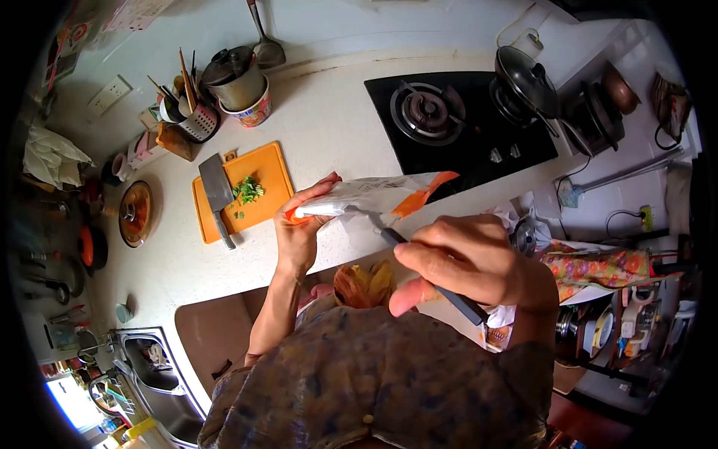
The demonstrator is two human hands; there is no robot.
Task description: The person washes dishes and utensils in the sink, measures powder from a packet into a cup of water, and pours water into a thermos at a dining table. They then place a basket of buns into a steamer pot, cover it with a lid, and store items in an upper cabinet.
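Observation:
My left hand is closed on a white plastic bag with orange patches, held above the counter's front edge. In my right hand is a utensil with a long dark handle. Its pale metal end reaches the bag's near side; I cannot make out its shape. Beyond my left hand lies an orange cutting board bearing a cleaver and chopped green leaves. The bag's contents are hidden.
A black gas stove with a lidded pan stands at the right. Along the back are a utensil holder, a lidded pot and a ladle. A glass lid and sink lie left.

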